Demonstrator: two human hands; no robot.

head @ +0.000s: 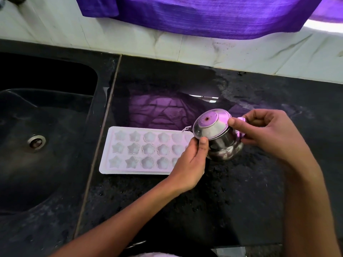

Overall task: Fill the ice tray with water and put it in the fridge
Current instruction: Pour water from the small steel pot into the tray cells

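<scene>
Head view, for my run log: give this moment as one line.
stage: opening kettle | left hand: grips lid | right hand: holds kettle handle | ice tray: on counter, beside sink

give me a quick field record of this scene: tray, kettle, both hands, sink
tray: white ice tray flat on the black counter, star and flower moulds, right end hidden by the left hand
kettle: small steel kettle on the counter, right of the tray, lid tilted up
left hand: thumb on the lid rim
right hand: holds the handle, thumb on the lid
sink: left of the tray
</scene>
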